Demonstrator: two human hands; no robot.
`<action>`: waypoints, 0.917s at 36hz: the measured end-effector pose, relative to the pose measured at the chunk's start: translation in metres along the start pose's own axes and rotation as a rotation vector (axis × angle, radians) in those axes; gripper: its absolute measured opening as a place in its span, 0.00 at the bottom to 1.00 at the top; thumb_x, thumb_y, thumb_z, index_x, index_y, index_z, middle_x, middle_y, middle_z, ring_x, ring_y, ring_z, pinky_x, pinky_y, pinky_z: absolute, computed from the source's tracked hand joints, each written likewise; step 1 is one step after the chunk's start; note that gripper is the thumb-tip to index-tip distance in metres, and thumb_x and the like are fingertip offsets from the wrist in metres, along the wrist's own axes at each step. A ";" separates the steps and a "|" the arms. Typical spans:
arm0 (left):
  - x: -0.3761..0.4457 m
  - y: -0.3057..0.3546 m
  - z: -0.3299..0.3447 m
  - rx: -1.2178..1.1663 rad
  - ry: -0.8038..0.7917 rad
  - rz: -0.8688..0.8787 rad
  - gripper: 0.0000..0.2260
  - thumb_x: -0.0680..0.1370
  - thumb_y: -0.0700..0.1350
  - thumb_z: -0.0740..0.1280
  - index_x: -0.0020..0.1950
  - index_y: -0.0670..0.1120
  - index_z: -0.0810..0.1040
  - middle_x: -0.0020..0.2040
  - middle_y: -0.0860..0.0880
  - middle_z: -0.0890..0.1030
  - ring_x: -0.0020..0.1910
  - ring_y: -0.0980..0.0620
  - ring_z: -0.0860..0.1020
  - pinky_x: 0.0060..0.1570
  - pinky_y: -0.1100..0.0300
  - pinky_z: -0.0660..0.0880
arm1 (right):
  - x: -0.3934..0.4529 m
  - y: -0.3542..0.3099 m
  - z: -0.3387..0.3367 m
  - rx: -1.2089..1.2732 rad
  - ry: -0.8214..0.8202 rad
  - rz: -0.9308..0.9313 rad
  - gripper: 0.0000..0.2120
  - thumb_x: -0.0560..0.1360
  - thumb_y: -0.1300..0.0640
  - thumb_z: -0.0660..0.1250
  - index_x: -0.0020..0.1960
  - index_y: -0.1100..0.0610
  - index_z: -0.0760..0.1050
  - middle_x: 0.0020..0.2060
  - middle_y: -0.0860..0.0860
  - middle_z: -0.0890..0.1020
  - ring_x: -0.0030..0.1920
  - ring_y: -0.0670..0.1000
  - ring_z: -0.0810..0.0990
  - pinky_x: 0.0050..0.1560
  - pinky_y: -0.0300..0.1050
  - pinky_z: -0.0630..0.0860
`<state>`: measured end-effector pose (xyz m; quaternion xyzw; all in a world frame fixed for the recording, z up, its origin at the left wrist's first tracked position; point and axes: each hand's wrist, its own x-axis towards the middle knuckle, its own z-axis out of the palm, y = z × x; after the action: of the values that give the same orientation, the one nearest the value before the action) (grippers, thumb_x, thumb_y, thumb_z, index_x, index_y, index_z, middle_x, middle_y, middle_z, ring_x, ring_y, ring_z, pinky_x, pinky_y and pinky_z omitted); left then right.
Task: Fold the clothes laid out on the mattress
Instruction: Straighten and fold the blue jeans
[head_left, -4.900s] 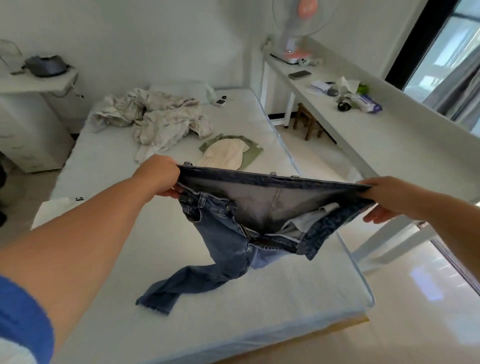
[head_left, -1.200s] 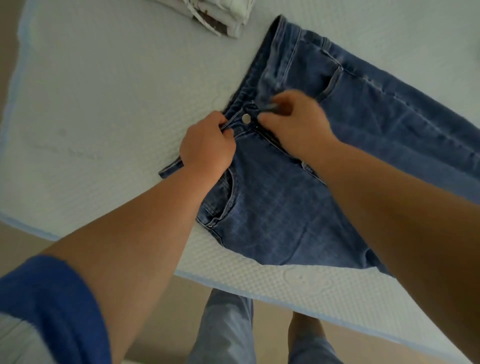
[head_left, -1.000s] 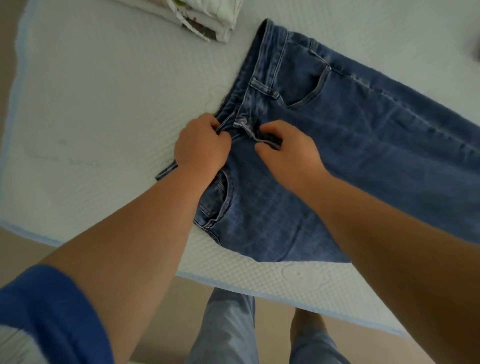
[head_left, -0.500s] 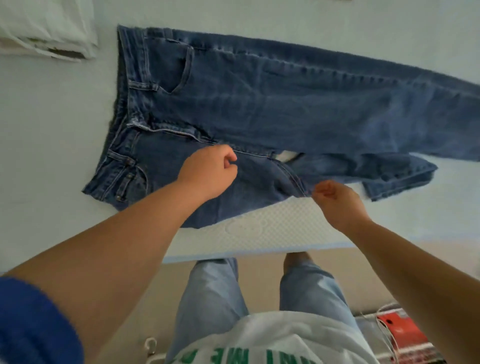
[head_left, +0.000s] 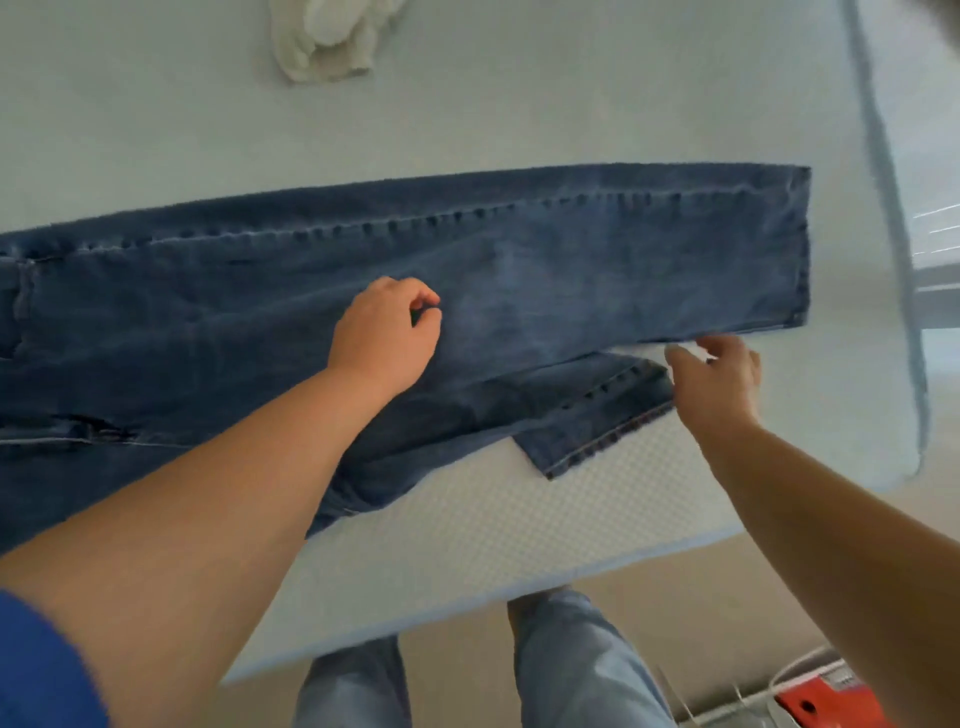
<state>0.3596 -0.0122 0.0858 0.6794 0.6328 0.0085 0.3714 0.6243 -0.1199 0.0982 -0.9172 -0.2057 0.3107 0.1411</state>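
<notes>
Blue jeans (head_left: 519, 270) lie across the white mattress (head_left: 493, 525), waist off to the left. The far leg is stretched flat to its hem at the right. The near leg is bunched and shorter, and its hem (head_left: 608, 431) lies skewed near the front edge. My left hand (head_left: 384, 332) rests on the middle of the legs with fingers curled, thumb and forefinger almost meeting, no fabric lifted. My right hand (head_left: 719, 384) is at the far end of the near leg's hem, fingers spread and touching it.
A crumpled white cloth (head_left: 332, 41) lies at the far side of the mattress. The mattress's right edge (head_left: 883, 208) and front edge are close. My legs (head_left: 571, 665) stand on the floor below, with a red object (head_left: 821, 701) at the bottom right.
The view has swung right along the jeans, from the waist to the leg ends. Both hands slid right along the legs; my right hand went from the crotch area to the near leg's hem.
</notes>
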 end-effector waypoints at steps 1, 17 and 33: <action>0.014 0.009 0.004 0.017 0.022 0.012 0.10 0.78 0.47 0.62 0.57 0.50 0.78 0.55 0.48 0.76 0.53 0.48 0.76 0.55 0.52 0.72 | 0.016 -0.001 -0.005 0.014 0.028 -0.017 0.17 0.75 0.51 0.64 0.62 0.54 0.70 0.61 0.51 0.67 0.50 0.48 0.68 0.52 0.44 0.66; 0.111 0.022 -0.013 0.497 0.078 0.051 0.14 0.74 0.48 0.70 0.58 0.46 0.80 0.56 0.41 0.76 0.56 0.39 0.75 0.50 0.47 0.72 | 0.159 -0.049 -0.031 -0.181 0.059 -0.232 0.24 0.73 0.51 0.63 0.67 0.58 0.65 0.66 0.56 0.65 0.68 0.59 0.62 0.69 0.51 0.58; 0.119 -0.003 -0.044 0.543 -0.077 -0.016 0.03 0.75 0.50 0.68 0.43 0.52 0.77 0.49 0.48 0.79 0.48 0.46 0.74 0.41 0.55 0.67 | 0.189 -0.061 -0.047 -0.052 0.189 0.016 0.15 0.70 0.52 0.64 0.54 0.57 0.76 0.55 0.56 0.79 0.57 0.60 0.75 0.60 0.54 0.72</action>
<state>0.3590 0.1125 0.0616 0.7488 0.6027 -0.1901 0.1995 0.7722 0.0150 0.0613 -0.9474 -0.1921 0.2183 0.1333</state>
